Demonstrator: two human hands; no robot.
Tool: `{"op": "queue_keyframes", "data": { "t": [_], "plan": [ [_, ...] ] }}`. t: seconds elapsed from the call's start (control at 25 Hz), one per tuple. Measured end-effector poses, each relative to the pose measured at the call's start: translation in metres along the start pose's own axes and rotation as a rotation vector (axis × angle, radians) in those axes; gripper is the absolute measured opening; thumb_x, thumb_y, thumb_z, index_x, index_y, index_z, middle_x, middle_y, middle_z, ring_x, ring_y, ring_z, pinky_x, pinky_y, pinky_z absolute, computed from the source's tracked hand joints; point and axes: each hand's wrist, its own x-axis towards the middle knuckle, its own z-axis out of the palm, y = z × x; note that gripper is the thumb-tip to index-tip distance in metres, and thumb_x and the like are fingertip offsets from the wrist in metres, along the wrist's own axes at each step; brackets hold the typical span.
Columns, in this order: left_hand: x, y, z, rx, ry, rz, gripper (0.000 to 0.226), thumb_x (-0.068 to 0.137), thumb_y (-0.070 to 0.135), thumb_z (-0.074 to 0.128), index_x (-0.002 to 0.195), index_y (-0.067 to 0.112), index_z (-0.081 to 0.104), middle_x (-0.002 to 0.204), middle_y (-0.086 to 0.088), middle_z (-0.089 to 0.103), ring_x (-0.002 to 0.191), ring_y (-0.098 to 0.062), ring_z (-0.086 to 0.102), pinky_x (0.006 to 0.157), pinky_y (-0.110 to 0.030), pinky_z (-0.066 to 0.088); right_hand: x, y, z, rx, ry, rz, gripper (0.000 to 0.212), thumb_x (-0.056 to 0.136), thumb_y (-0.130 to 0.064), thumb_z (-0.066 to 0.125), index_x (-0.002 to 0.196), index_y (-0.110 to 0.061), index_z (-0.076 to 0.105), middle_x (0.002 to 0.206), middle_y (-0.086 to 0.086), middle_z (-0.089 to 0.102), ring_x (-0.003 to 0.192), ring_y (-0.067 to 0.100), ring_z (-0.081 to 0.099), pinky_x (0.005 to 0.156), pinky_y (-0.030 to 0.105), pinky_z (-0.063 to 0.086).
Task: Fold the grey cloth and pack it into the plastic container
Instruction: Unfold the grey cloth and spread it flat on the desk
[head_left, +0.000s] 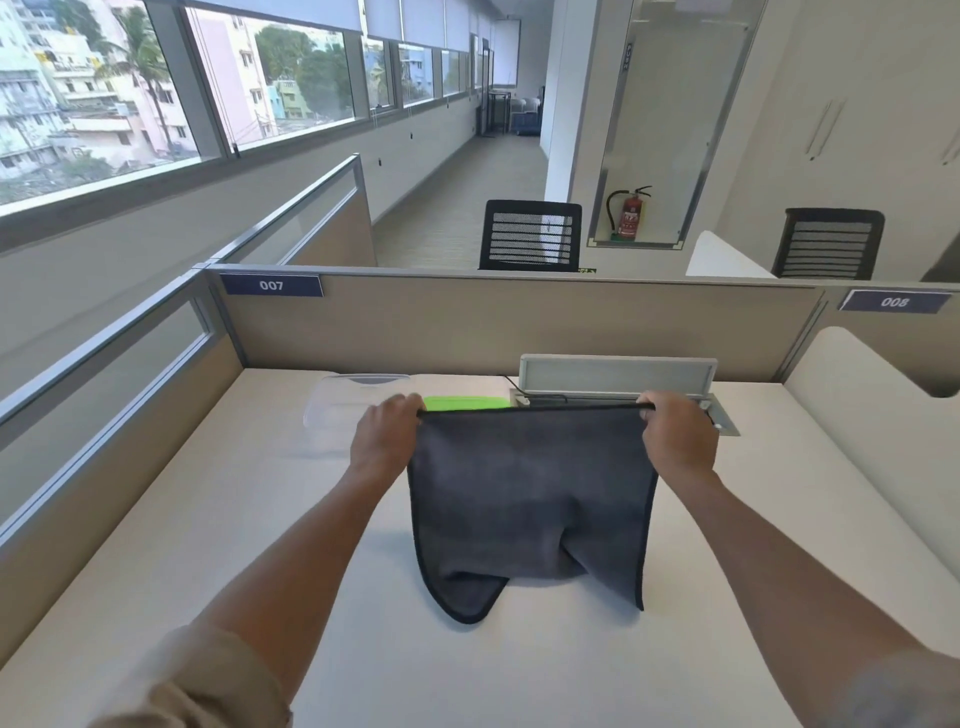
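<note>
The grey cloth (530, 493) with a black hem hangs stretched between my hands above the white desk (260, 519). My left hand (387, 436) pinches its top left corner and my right hand (678, 439) pinches its top right corner. The cloth's lower end rests crumpled on the desk. Behind my left hand sits the clear plastic container (343, 405), partly hidden by that hand. A bright green piece (467, 402) shows just behind the cloth's top edge, mostly hidden.
A grey flip-up cable box (618, 376) stands open at the desk's back right. Beige partition walls (519, 322) close the desk at the back and left. Two black mesh chairs (532, 236) stand beyond the partition.
</note>
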Motion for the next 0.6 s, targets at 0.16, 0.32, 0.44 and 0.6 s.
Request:
{"op": "queue_keyframes", "data": {
  "t": [0.16,0.32,0.44,0.6],
  "plan": [
    [0.008,0.011,-0.029,-0.043,0.249,0.066,0.006,0.092,0.022,0.061,0.092,0.019,0.066,0.092,-0.006,0.070,0.078,-0.035,0.063,0.066,-0.038,0.044,0.011,-0.010,-0.031,0.074,0.193,0.021,0.018,0.089,-0.004,0.059,0.094,-0.018,0.069,0.091,0.011,0.068,0.077,0.038,0.063,0.059,0.031,0.035],
    [0.000,0.017,-0.051,-0.089,0.472,0.116,0.009,0.093,0.025,0.063,0.090,0.017,0.064,0.087,-0.004,0.070,0.077,-0.034,0.062,0.071,-0.038,0.042,0.007,-0.021,-0.064,0.164,0.359,0.009,0.019,0.092,-0.006,0.056,0.096,-0.021,0.068,0.096,0.005,0.065,0.076,0.036,0.061,0.059,0.030,0.035],
    [-0.011,0.017,-0.061,-0.135,0.590,0.115,0.009,0.095,0.024,0.062,0.094,0.015,0.066,0.089,-0.004,0.070,0.079,-0.031,0.062,0.072,-0.039,0.042,-0.006,-0.029,-0.087,0.210,0.475,-0.005,0.022,0.091,-0.006,0.055,0.098,-0.022,0.069,0.098,0.003,0.065,0.078,0.031,0.061,0.058,0.027,0.033],
    [-0.044,0.005,-0.063,-0.173,0.540,0.307,0.010,0.094,0.022,0.061,0.093,0.015,0.068,0.089,0.001,0.069,0.081,-0.024,0.060,0.077,-0.035,0.040,-0.053,-0.014,-0.099,0.245,0.490,0.015,0.028,0.085,0.000,0.059,0.098,-0.023,0.068,0.098,0.000,0.066,0.082,0.027,0.061,0.060,0.025,0.034]
  ]
}}
